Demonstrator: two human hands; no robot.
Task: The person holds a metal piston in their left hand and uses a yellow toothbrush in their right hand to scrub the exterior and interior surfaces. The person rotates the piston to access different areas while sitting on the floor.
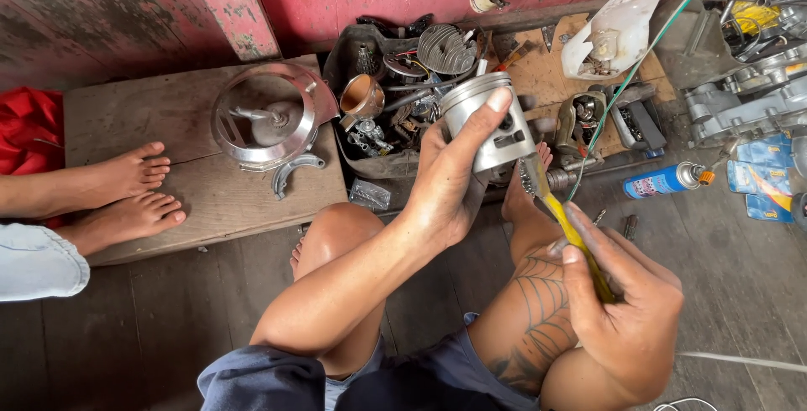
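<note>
My left hand grips a silver metal piston, holding it upright above my knees. My right hand is closed around the yellow handle of a slim tool. The tool's metal tip reaches up to the lower edge of the piston. Both hands hover over my bare knees as I sit on the wooden floor.
A dark tray of engine parts lies ahead, with a finned cylinder head. A round shiny metal cover rests on a wooden board. Another person's bare feet rest at left. A blue spray can and engine casing sit at right.
</note>
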